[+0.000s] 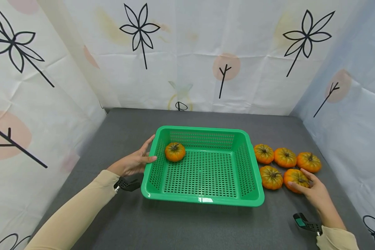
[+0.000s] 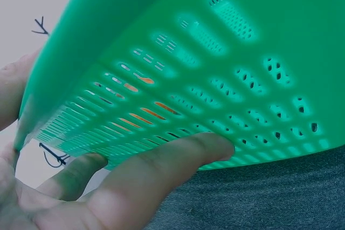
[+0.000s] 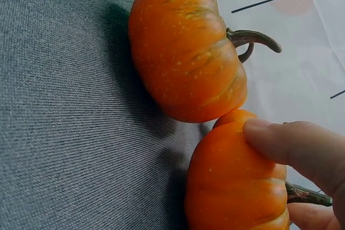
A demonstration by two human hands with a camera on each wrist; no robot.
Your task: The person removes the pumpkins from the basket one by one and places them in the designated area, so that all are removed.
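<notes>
My left hand (image 1: 132,162) grips the left end of a green plastic basket (image 1: 203,201), thumb at the rim and fingers (image 2: 161,173) against the perforated outer wall. One small orange pumpkin (image 1: 175,152) sits inside, near the basket's left wall. To the right of the basket, my right hand (image 1: 318,192) holds a pumpkin (image 1: 293,176) at the front of a cluster, thumb on one side and fingers on the other. Its stem (image 3: 308,194) shows in the right wrist view. Another pumpkin (image 1: 271,177) lies just left of it, close to the basket.
Behind the held pumpkin is a row of three more pumpkins (image 1: 285,157). Everything stands on a grey cloth-covered table (image 1: 190,229). White patterned cloth walls (image 1: 190,41) rise at the back and both sides. A black wrist device (image 1: 306,222) is on the right wrist.
</notes>
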